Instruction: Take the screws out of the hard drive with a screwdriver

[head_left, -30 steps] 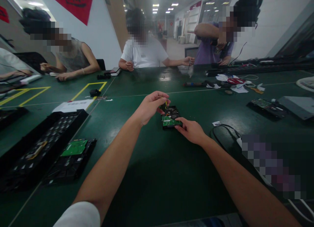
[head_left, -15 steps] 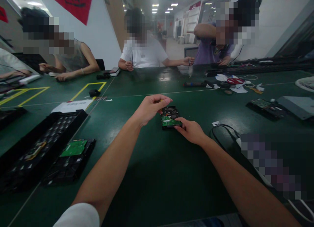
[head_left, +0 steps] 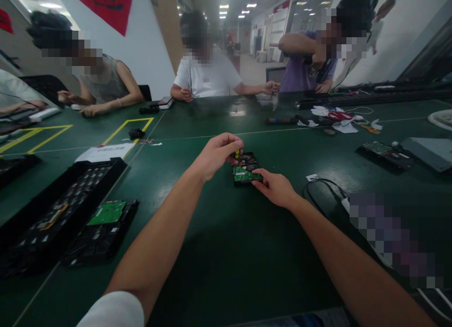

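Lying flat on the green table [head_left: 226, 251], near its middle and straight ahead of the person, the hard drive [head_left: 247, 175] faces its green circuit board upward. The left hand [head_left: 216, 156] is closed at the drive's far left corner. Its thumb and fingertips are pinched tight around a small screwdriver [head_left: 237, 153] with a yellow handle, held roughly upright over the dark far part of the drive. The tip is too small to tell whether it touches. The right hand [head_left: 277, 189] is at the near right corner with its fingers half curled. Thumb and forefinger are closed on the drive's edge, pressing it against the table. A looped black cable [head_left: 319, 190] lies just right of that hand. At the near left lies a long black tray [head_left: 52, 209], and beside it a smaller black carrier [head_left: 102, 235] bears a loose green board [head_left: 106, 213]. A white paper sheet [head_left: 106, 152] lies beyond the tray, beside yellow tape lines [head_left: 129, 124]. Three co-workers sit or stand along the far edge, their hands on the table well apart from the drive.
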The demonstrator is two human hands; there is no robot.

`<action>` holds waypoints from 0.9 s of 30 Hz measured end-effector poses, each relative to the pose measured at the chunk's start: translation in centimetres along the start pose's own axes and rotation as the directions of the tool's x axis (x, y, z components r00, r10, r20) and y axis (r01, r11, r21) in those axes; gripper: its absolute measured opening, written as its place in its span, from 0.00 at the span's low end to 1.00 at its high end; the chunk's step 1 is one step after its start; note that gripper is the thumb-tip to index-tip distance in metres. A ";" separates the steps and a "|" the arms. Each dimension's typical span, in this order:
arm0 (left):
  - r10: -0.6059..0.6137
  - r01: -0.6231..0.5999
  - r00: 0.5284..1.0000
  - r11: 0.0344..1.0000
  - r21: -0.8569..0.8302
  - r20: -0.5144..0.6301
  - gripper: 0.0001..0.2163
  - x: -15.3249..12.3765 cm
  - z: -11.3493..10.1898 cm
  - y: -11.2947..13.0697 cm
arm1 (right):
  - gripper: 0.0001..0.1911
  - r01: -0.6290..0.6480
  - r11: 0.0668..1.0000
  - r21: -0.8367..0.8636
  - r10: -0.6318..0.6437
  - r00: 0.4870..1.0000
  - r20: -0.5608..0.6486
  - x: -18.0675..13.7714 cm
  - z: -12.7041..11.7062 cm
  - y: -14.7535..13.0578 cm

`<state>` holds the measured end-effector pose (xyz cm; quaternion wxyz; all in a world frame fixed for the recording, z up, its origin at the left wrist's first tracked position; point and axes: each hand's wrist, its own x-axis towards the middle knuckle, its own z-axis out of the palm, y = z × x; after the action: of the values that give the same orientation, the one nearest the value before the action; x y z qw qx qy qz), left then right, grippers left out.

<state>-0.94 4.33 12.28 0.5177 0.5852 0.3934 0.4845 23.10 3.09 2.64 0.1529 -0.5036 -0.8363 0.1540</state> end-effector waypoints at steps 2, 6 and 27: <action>0.017 -0.017 1.000 0.999 0.049 0.001 0.10 0.1 -0.2 -0.1 | 0.20 0.002 1.000 0.003 -0.002 1.000 -0.010 0.0 0.0 0.0; 0.031 -0.031 0.999 0.995 0.099 -0.006 0.11 0.2 -0.3 -0.1 | 0.21 -0.008 1.000 0.001 0.008 1.000 -0.003 0.0 0.1 0.0; 0.044 -0.046 0.999 0.996 0.078 0.028 0.12 0.2 -0.2 -0.5 | 0.21 -0.003 1.000 -0.017 0.003 1.000 -0.021 0.0 0.3 0.1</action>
<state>-1.11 4.67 11.79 0.4883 0.6200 0.3920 0.4727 23.10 3.10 2.35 0.1574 -0.5077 -0.8351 0.1418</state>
